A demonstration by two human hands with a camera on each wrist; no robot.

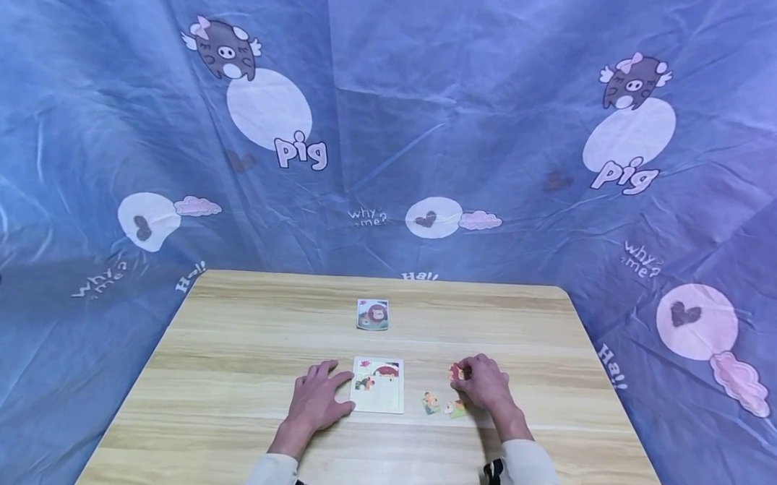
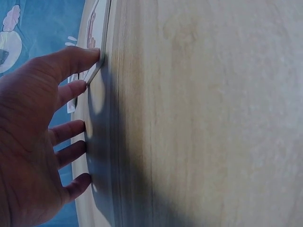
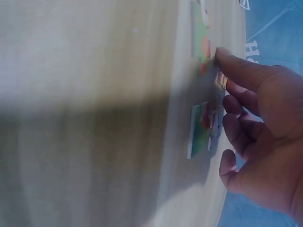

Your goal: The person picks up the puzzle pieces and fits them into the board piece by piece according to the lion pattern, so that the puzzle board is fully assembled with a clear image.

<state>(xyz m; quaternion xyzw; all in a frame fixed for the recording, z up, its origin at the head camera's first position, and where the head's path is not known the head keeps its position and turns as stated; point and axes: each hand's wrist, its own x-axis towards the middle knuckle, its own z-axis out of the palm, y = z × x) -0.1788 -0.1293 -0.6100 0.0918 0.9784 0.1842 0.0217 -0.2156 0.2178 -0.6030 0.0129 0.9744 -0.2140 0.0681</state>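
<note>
A white puzzle board (image 1: pixel 381 401) lies on the table, with a few picture pieces set in its upper part and left side. My left hand (image 1: pixel 319 397) rests beside its left edge, fingers spread. In the left wrist view the thumb (image 2: pixel 90 56) touches the board's rim. With thumb and fingertips, my right hand (image 1: pixel 486 383) pinches a reddish-brown puzzle piece (image 1: pixel 454 373) to the right of the board, low over the table. Two loose puzzle pieces lie nearer me: an orange-and-green one (image 1: pixel 430 403) and a green-and-red one (image 1: pixel 457 410).
A small picture card (image 1: pixel 373 315) of a brown lion-like animal lies behind the board. The wooden table (image 1: pixel 241 330) has rounded far corners. Blue printed cloth (image 1: pixel 380 126) hangs behind and along both sides.
</note>
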